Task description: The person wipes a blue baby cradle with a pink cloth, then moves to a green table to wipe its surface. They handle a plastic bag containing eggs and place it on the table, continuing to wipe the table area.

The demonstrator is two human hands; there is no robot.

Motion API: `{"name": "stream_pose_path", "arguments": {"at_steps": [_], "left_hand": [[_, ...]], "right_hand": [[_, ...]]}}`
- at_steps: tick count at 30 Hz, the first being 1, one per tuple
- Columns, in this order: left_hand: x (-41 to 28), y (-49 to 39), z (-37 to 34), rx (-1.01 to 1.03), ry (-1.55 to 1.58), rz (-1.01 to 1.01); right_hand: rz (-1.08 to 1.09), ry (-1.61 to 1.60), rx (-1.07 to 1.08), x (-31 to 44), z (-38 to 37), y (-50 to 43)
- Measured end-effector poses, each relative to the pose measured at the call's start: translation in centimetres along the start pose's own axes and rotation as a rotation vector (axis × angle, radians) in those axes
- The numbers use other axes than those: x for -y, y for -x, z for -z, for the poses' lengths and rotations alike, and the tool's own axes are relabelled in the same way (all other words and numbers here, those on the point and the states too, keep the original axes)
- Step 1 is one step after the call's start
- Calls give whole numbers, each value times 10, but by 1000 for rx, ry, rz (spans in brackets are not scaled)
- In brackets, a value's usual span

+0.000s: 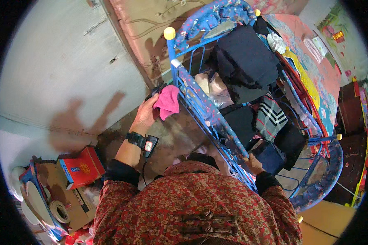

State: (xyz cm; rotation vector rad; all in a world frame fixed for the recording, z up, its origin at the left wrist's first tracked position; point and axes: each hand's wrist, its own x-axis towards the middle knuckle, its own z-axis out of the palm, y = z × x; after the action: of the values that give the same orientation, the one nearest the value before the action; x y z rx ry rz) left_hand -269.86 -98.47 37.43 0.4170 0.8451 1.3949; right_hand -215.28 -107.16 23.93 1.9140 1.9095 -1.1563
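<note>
My left hand [146,114] holds a bunched pink cloth [168,102], with something dark beside it near the thumb, just left of a blue metal-framed crib [211,114]. A black strap with a small device circles that wrist. My right hand [254,164] grips the crib's padded side rail. Inside the crib lie a large dark cloth [245,58], a grey checked cloth with black and white stripes [270,118], a folded dark blue cloth [269,156] and a clear plastic bag [219,93].
A bed with a flowered pink cover [317,39] adjoins the crib's far side. At the lower left are a red box [82,167], a cardboard box [79,219] and a roll of tape [59,211]. A pale wall [61,61] rises on the left.
</note>
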Motion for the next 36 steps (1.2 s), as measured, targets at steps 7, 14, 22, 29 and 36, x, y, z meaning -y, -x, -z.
{"name": "stream_pose_path", "arguments": {"at_steps": [7, 14, 22, 29, 36], "left_hand": [[-23, -78, -74, 125, -284, -140], [-80, -207, -103, 28, -1378, -685], [-131, -337, -99, 25, -1490, -1221], [-170, -425, -95, -279, -2403, -1681], [-129, -396, -136, -498, -1873, -1042]], "right_hand": [[66, -57, -32, -3, 5, -1], [202, -177, 18, 3, 11, 1], [58, -163, 17, 7, -1, 0], [-4, -219, -64, 10, -8, 0], [6, -241, -144, 21, 25, 29]]}}
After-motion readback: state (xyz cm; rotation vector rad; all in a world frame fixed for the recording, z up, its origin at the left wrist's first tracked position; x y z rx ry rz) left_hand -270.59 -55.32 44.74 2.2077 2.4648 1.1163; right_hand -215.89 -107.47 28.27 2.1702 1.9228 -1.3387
